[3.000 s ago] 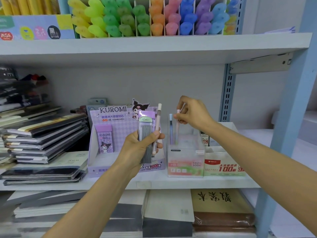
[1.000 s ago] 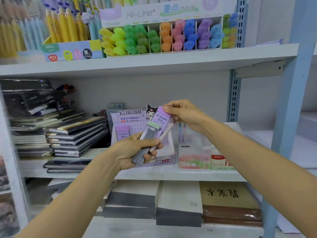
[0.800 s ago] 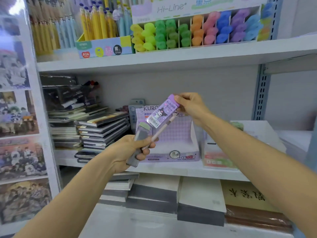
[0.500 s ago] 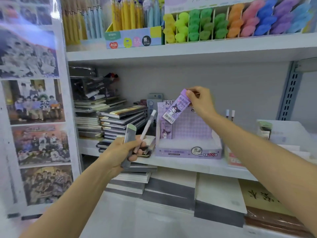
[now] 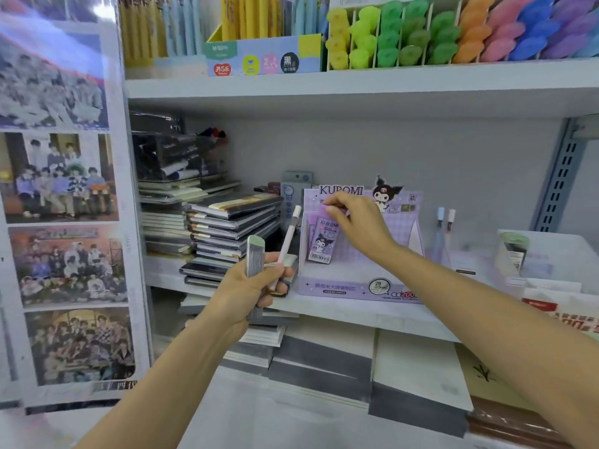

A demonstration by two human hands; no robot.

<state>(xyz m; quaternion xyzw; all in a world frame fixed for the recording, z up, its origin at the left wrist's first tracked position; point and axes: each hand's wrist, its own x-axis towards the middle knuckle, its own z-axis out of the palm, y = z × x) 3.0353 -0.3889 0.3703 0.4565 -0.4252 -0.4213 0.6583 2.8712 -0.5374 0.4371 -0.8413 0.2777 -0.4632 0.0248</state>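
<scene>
Head camera, left to right: my left grip is clutching a grey lead case and a pink pencil together, both pointing up. My right grip is pinching the top of a purple Kuromi pack, which is standing upright inside the lilac display box on the shelf.

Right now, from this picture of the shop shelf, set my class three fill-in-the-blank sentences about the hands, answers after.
1. The right hand pinches the top of a ____ Kuromi pack.
2. The left hand grips a grey case and a ____ pen.
3. The stacked notebooks lie to the ____ of the display box.
Missing words: purple; pink; left.
</scene>
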